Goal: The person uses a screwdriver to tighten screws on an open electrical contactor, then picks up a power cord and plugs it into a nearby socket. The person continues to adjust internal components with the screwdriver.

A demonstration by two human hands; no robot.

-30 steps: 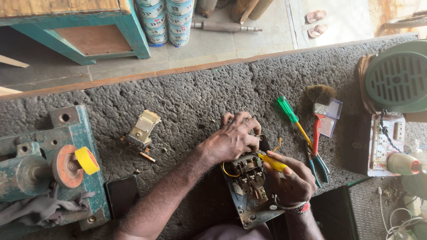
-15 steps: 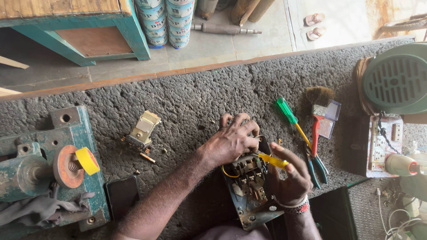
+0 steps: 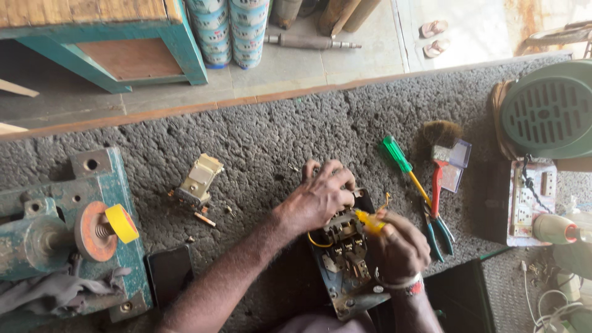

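The left forearm runs up from the lower left edge, bare, slanting toward the middle. Its wrist is nearly straight, and the left hand (image 3: 320,196) lies palm down, back to the camera, fingers curled forward and spread a little, pressing down. The right forearm rises almost straight from the bottom edge, a band at its wrist. The right hand (image 3: 398,246) is closed into a loose fist, knuckles up, thumb side toward the left hand, just beside it.

A rough grey stone bench (image 3: 259,132) carries a green-handled screwdriver (image 3: 404,166), red pliers (image 3: 436,203), and a cream switch part (image 3: 197,179).
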